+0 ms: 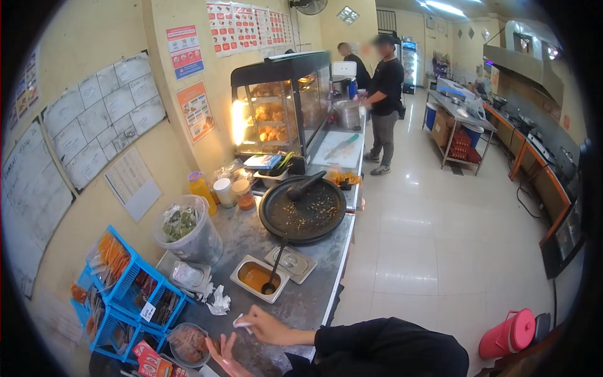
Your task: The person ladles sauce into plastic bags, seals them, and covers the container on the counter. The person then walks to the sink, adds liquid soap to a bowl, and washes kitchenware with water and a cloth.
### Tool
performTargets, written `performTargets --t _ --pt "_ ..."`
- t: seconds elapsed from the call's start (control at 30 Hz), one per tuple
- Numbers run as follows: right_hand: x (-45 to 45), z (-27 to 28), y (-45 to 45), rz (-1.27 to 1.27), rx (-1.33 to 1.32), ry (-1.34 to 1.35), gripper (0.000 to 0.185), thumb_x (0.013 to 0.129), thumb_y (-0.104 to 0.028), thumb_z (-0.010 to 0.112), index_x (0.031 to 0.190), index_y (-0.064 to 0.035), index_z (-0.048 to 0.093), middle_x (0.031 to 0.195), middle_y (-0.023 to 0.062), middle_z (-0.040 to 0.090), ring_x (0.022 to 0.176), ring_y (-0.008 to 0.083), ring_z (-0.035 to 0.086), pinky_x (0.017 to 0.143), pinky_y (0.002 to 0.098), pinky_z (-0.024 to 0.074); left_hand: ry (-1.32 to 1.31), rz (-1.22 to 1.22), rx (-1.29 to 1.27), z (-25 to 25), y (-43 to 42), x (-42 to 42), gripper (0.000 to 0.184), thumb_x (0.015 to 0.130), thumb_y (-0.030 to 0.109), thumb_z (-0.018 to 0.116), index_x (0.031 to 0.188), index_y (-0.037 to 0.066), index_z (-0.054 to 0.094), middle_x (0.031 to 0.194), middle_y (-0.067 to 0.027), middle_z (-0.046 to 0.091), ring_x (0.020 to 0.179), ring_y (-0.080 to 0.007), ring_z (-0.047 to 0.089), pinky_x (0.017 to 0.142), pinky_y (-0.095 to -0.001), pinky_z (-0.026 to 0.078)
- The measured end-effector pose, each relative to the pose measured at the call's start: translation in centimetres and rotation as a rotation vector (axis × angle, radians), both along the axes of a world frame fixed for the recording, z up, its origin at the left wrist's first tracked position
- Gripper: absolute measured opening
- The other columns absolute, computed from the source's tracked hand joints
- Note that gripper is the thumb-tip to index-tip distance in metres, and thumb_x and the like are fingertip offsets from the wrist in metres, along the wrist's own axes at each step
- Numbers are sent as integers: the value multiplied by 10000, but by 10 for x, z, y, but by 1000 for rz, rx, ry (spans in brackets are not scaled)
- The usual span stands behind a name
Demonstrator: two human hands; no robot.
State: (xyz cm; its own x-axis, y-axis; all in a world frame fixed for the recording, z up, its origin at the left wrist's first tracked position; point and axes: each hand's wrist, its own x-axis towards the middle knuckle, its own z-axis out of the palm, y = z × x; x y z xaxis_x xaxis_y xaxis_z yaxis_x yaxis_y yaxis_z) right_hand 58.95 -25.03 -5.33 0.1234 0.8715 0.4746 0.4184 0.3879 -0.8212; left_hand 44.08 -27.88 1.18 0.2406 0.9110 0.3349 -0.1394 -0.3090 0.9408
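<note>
My right hand (267,328) pinches a small white piece of tissue (242,322) above the front of the dark counter. Below it, my left hand (227,357) has its fingers stretched apart and holds nothing. It is next to a clear tub of brownish contents (188,345). Crumpled white tissue (220,301) lies on the counter just past my hands. Behind that stands a steel pan of orange-brown sauce (254,275) with a dark ladle (271,284) in it. A steel lid (293,262) lies beside the pan.
A wide stone mortar (301,217) with a pestle (306,184) stands farther back. Blue baskets of packets (129,283) and a clear bucket of leaves (188,229) are on the left. A lit food display case (279,107) and two people (384,88) are beyond.
</note>
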Motion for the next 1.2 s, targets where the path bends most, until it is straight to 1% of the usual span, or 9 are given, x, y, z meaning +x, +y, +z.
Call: performTargets --t 0.07,0.2,0.27,0.33,0.37,0.47,0.67,0.97,1.2 --pt "8 7 -5 -64 -132 64 369 851 -9 525 1172 -170 610 875 96 499 779 233 537 710 326 449 -285 -23 -12 10 -7 10 583 982 328 437 1444 25 253 1477 -190 295 1334 -326 327 1068 -412 308" --pt "-19 0 -13 286 -454 746 296 957 -160 510 1231 -67 570 1060 28 581 923 107 536 754 268 449 268 16 100 3 2 25 752 958 542 249 1476 16 104 1530 -191 150 1425 -310 89 1132 -451 60" --pt "-28 -7 -15 287 -426 731 339 978 -218 492 1247 -22 552 1011 -1 594 873 68 514 731 240 446 631 48 248 -8 -4 24 743 967 528 215 1471 -5 99 1542 -189 98 1436 -302 8 1134 -435 42" --pt "-28 3 -16 288 -448 846 343 979 -237 483 1229 -20 571 878 -14 590 731 59 499 644 240 437 481 145 295 -18 -7 23 642 970 455 332 1401 -20 299 1478 -220 256 1397 -320 177 1112 -423 158" --pt "-28 5 -16 276 -468 819 336 977 -238 485 1215 -21 581 879 -6 597 731 63 506 644 245 443 405 193 317 -23 -8 20 595 971 418 391 1365 -27 398 1446 -235 334 1377 -329 261 1101 -417 215" --pt "-31 0 -13 212 -483 737 321 969 -242 498 1185 -31 606 880 27 615 728 85 530 645 263 457 752 162 287 -21 -17 -6 656 972 365 441 1468 42 161 1525 -190 158 1375 -370 227 1086 -457 255" --pt "-15 -34 43 -221 -59 23 289 878 -105 572 1165 -93 611 926 139 542 824 261 555 719 334 452 895 20 158 -75 -35 -48 394 950 263 498 1271 38 541 1314 -228 495 1285 -409 361 1069 -473 278" --pt "-9 -54 124 -296 -171 -797 610 780 -164 577 1347 -15 409 1279 279 450 1190 445 410 1024 535 306 315 417 -326 -95 -19 -74 164 783 48 724 909 -41 667 974 -117 684 871 -195 638 849 -308 473" --pt "-45 -33 87 95 -47 -370 387 758 10 582 1135 -70 550 1087 168 519 1033 369 496 827 411 423 -53 620 -394 -117 27 -98 173 846 123 695 908 -25 633 946 -82 664 840 -131 596 763 -255 468"
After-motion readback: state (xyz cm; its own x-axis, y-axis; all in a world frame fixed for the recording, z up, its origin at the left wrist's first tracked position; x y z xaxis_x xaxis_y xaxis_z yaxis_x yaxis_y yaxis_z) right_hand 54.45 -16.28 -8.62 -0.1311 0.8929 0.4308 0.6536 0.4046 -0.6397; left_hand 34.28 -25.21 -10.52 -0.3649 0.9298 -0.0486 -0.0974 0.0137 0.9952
